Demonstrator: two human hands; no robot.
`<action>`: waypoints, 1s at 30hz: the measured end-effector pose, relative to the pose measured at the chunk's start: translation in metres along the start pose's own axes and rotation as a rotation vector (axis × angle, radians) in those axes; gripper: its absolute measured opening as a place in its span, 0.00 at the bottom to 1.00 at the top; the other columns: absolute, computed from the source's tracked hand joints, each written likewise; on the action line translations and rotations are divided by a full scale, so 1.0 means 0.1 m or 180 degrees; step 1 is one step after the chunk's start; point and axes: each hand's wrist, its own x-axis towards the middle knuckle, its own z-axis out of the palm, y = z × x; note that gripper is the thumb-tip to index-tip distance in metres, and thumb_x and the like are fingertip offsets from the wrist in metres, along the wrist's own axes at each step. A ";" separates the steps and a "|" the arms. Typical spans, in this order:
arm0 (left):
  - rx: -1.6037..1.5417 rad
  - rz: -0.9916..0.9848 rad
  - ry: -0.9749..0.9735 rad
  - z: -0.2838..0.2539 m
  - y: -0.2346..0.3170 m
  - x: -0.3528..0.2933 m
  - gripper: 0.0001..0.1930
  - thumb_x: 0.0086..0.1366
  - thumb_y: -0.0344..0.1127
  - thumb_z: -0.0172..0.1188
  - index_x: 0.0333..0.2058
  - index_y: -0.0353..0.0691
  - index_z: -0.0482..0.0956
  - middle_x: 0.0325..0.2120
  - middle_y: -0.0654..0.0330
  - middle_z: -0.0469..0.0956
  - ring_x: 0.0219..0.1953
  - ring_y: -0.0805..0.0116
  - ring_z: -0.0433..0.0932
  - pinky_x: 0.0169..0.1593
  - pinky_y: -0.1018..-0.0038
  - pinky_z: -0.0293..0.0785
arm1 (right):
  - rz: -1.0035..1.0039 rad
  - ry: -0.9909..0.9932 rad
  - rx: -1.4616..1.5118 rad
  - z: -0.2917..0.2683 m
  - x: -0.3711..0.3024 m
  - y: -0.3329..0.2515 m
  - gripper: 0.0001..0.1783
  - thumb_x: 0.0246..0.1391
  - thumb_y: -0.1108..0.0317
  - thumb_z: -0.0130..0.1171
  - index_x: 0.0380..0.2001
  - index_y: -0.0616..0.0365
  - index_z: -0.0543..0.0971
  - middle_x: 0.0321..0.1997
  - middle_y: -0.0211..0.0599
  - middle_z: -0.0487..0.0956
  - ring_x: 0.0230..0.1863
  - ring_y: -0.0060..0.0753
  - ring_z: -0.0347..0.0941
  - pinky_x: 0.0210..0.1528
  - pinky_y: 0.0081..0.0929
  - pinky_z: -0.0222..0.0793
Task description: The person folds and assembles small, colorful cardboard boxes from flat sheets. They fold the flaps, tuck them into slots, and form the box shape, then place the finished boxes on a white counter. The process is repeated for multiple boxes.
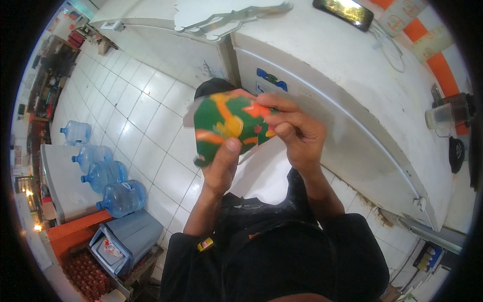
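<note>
Card [226, 121] is mid-handling, not yet laid down, the left hand [221, 168] clamping its near edge under the thumb, right hand [303, 135] pinching its right side between fingers.

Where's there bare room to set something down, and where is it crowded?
Free: the right white chest's top between phone, clear cup and front edge; the tiled floor between blue jugs and left white chest. Crowded: lower left, with jugs and grey bin close together; between left hand and right hand, where a green patterned piece is held.
</note>
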 end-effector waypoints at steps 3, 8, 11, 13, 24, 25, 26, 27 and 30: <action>0.0633 -0.0017 0.0041 -0.03 -0.04 0.01 0.22 0.69 0.40 0.53 0.56 0.31 0.66 0.49 0.56 0.74 0.49 0.68 0.72 0.54 0.73 0.67 | 0.0374 0.0220 0.0045 0.03 -0.03 -0.02 0.14 0.58 0.75 0.60 0.47 0.63 0.78 0.54 0.49 0.78 0.58 0.36 0.72 0.62 0.34 0.65; 0.0748 0.0227 -0.0171 -0.02 -0.09 -0.06 0.27 0.68 0.42 0.56 0.58 0.30 0.64 0.50 0.54 0.73 0.52 0.66 0.72 0.56 0.71 0.66 | 0.0773 0.0378 0.0443 0.07 -0.01 -0.01 0.21 0.57 0.73 0.62 0.54 0.61 0.74 0.58 0.47 0.74 0.61 0.35 0.69 0.64 0.32 0.62; 0.0697 0.0358 -0.0276 -0.08 -0.11 -0.04 0.30 0.67 0.43 0.58 0.61 0.30 0.61 0.51 0.52 0.72 0.55 0.63 0.71 0.58 0.70 0.65 | 0.0679 0.0121 0.0472 -0.01 0.01 0.12 0.25 0.58 0.64 0.63 0.57 0.61 0.72 0.65 0.49 0.67 0.65 0.37 0.63 0.67 0.36 0.57; 0.0921 0.0498 -0.0328 -0.04 -0.13 0.07 0.32 0.67 0.43 0.59 0.62 0.31 0.59 0.52 0.51 0.72 0.56 0.61 0.71 0.60 0.69 0.64 | 0.0644 -0.0087 0.0678 -0.09 -0.03 0.22 0.30 0.57 0.55 0.63 0.58 0.60 0.72 0.69 0.50 0.61 0.69 0.40 0.59 0.69 0.39 0.53; 0.0299 -0.1142 -0.1045 -0.54 0.00 0.09 0.31 0.61 0.38 0.63 0.59 0.27 0.68 0.58 0.49 0.70 0.57 0.62 0.70 0.61 0.70 0.62 | 0.0034 -0.0231 -0.0895 -0.36 0.15 0.06 0.38 0.49 0.41 0.66 0.57 0.54 0.74 0.70 0.47 0.62 0.72 0.49 0.52 0.71 0.45 0.47; 0.0304 -0.1147 -0.1191 -0.61 -0.02 0.10 0.34 0.59 0.42 0.64 0.59 0.27 0.68 0.58 0.48 0.70 0.57 0.60 0.70 0.62 0.70 0.62 | 0.0128 -0.0261 -0.0973 -0.35 0.18 0.02 0.37 0.48 0.44 0.67 0.57 0.53 0.75 0.69 0.45 0.64 0.72 0.49 0.53 0.71 0.45 0.48; 0.0314 -0.1144 -0.1331 -0.66 -0.02 0.12 0.37 0.56 0.46 0.66 0.59 0.28 0.68 0.58 0.46 0.70 0.57 0.58 0.71 0.62 0.69 0.63 | 0.0222 -0.0292 -0.1046 -0.32 0.20 -0.03 0.36 0.47 0.46 0.68 0.56 0.53 0.75 0.68 0.44 0.65 0.72 0.49 0.54 0.70 0.44 0.49; 0.0196 -0.1023 -0.1604 -0.70 -0.02 0.14 0.40 0.55 0.50 0.66 0.60 0.28 0.66 0.58 0.46 0.69 0.58 0.56 0.71 0.63 0.68 0.62 | 0.0324 -0.0317 -0.1125 -0.29 0.21 -0.07 0.34 0.47 0.48 0.70 0.55 0.52 0.76 0.67 0.42 0.67 0.71 0.48 0.55 0.70 0.44 0.50; -0.0513 -0.0629 -0.1984 -0.67 -0.08 0.22 0.50 0.52 0.62 0.66 0.62 0.28 0.62 0.60 0.42 0.66 0.61 0.51 0.69 0.65 0.62 0.61 | 0.0560 -0.0428 -0.0885 -0.21 0.24 -0.15 0.32 0.45 0.54 0.71 0.54 0.51 0.77 0.64 0.41 0.71 0.69 0.48 0.58 0.68 0.45 0.54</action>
